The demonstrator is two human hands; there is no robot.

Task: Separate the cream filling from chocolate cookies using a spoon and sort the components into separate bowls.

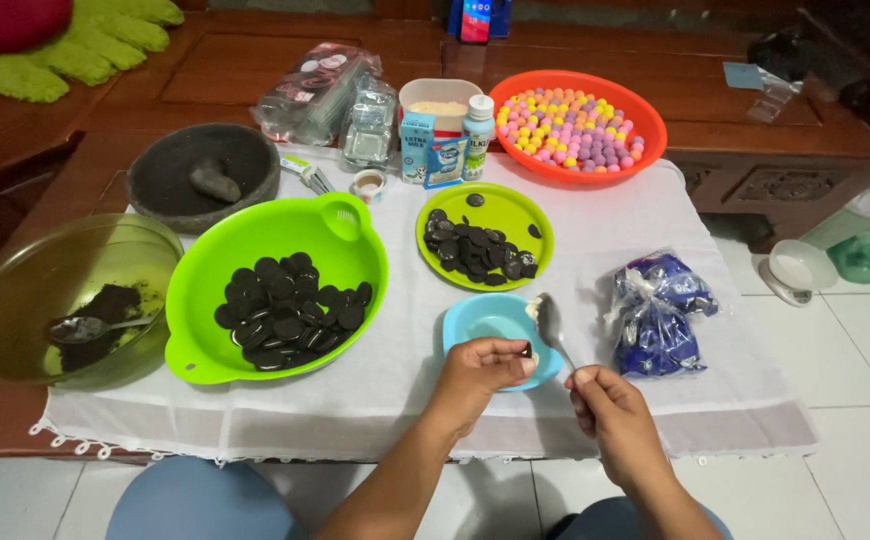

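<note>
Fingertips of the left hand pinch a dark cookie half over the near rim of a small blue bowl, while the right hand is closed around the handle of a metal spoon, whose bowl, carrying a dab of white cream, sits just beside the cookie half. The blue bowl rests on a white cloth spread over a low wooden table, with pale floor tiles beyond the cloth's right edge. Behind the bowl a green plate holds separated dark cookie halves; to the left a large green basin holds whole sandwich cookies. Just right of the bowl lies a knotted bag of blue packets. Farther back stand an orange basin of coloured balls, small milk cartons, a stone mortar, and a tinted bowl with dark crumbs and a second spoon.
</note>
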